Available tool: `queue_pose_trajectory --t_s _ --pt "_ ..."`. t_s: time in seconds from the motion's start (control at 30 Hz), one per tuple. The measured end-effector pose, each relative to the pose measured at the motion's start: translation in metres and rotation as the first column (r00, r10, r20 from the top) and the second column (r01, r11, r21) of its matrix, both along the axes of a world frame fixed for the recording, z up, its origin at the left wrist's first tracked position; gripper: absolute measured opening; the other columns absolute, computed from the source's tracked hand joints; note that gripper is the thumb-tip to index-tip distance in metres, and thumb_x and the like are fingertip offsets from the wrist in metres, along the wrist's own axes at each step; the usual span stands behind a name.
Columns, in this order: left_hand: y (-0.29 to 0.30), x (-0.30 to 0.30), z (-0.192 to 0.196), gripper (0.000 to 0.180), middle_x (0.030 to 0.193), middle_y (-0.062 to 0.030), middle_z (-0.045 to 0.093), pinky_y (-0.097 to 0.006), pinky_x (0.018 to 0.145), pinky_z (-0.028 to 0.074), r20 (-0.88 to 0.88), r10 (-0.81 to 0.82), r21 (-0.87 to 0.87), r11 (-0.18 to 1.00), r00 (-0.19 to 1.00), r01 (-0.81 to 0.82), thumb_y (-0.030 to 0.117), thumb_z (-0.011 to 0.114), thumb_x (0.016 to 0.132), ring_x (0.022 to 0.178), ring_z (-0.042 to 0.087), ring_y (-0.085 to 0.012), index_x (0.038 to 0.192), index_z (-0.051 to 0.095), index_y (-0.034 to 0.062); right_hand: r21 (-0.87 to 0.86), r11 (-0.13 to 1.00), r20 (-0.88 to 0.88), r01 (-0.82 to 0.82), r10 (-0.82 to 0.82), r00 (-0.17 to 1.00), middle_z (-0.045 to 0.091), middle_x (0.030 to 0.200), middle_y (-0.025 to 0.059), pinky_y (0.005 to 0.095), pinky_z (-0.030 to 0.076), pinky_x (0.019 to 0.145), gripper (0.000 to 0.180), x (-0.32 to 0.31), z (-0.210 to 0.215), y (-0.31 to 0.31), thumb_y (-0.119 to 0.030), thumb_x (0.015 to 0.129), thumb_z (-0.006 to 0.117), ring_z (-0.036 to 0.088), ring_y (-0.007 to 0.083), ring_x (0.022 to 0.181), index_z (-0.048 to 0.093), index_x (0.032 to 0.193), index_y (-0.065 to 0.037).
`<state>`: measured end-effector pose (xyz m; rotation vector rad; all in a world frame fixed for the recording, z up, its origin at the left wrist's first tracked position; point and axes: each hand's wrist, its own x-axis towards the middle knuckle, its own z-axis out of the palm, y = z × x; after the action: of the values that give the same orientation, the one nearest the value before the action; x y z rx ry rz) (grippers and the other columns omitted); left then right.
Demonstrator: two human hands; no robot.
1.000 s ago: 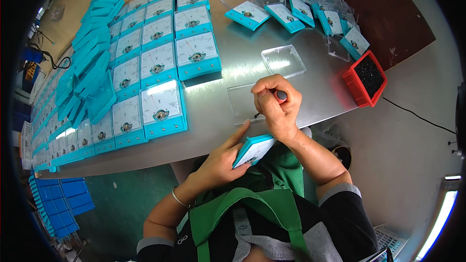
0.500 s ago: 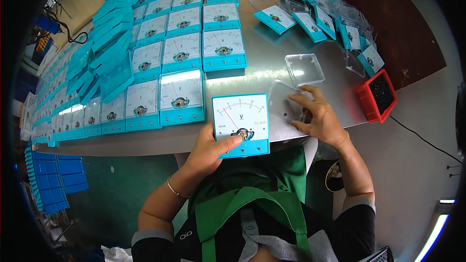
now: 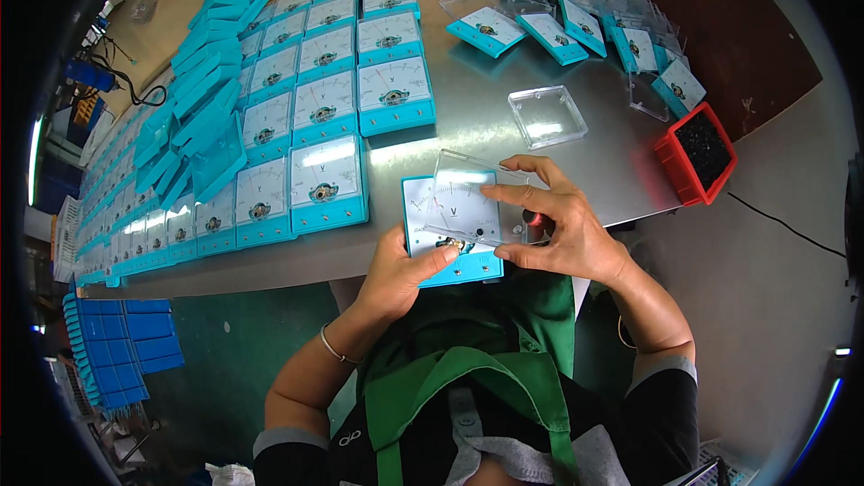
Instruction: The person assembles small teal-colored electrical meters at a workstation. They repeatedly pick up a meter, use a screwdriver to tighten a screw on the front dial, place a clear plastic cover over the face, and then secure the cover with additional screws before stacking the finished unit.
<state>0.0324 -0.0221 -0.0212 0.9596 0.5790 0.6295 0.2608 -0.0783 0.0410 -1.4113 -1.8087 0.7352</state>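
Hands of one person meet over the near edge of a metal table, seen from above. The left hand grips a turquoise panel meter by its lower left corner, thumb curled over the front and the other fingers hidden beneath. The meter has a white dial face and sits half over the table edge, just in front of the person's green apron. The right hand pinches a clear plastic cover along its right side, thumb below and fingers spread above, holding it tilted over the dial so that its lower edge touches the meter.

Further back on the table, well apart from the hands, a second clear cover lies flat. To the right of it, at the table's right edge, stands a small red bin with dark small parts inside. To the left, finished meters lie in neat rows, face up, with more turquoise housings stacked beside them. At the far right corner, loose meters and clear covers lie scattered. Blue trays sit on the floor at lower left.
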Motion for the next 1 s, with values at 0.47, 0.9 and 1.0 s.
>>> queue_pose_trajectory --t_s 0.47,0.9,1.0 --pt "0.005 -0.015 -0.014 0.054 0.122 -0.0185 0.056 -0.043 0.081 0.057 0.325 -0.056 -0.45 0.869 0.944 0.207 0.042 0.022 0.102 0.103 0.062 -0.0282 0.133 0.038 0.0018 -0.037 0.997 -0.016 -0.064 0.064 0.998 0.048 0.124 0.0201 0.0316 0.053 0.064 0.051 -0.007 -0.014 0.011 -0.024 0.066 0.082 0.063 0.0221 0.072 0.067 0.113 -0.01" --pt "0.006 -0.016 -0.011 0.053 0.12 -0.018 0.056 -0.041 0.081 0.055 0.345 -0.045 -0.452 0.867 0.937 0.208 0.042 0.027 0.101 0.1 0.062 -0.0269 0.131 0.039 0.0002 -0.141 0.981 -0.042 -0.136 0.132 0.99 0.045 0.128 0.0184 0.0286 0.052 0.067 0.052 -0.012 -0.019 0.017 -0.018 0.066 0.082 0.06 0.0204 0.083 0.067 0.116 -0.013" --pt "-0.002 -0.011 -0.009 0.044 0.117 -0.0162 0.057 -0.04 0.08 0.053 0.271 -0.043 -0.265 0.957 0.962 0.117 0.029 0.045 0.097 0.097 0.062 -0.024 0.128 0.042 -0.0017 -0.074 0.981 0.032 -0.18 0.183 0.983 0.043 0.129 0.0182 0.031 0.053 0.067 0.055 -0.018 -0.016 0.015 -0.014 0.066 0.082 0.061 0.0207 0.076 0.065 0.118 -0.016"
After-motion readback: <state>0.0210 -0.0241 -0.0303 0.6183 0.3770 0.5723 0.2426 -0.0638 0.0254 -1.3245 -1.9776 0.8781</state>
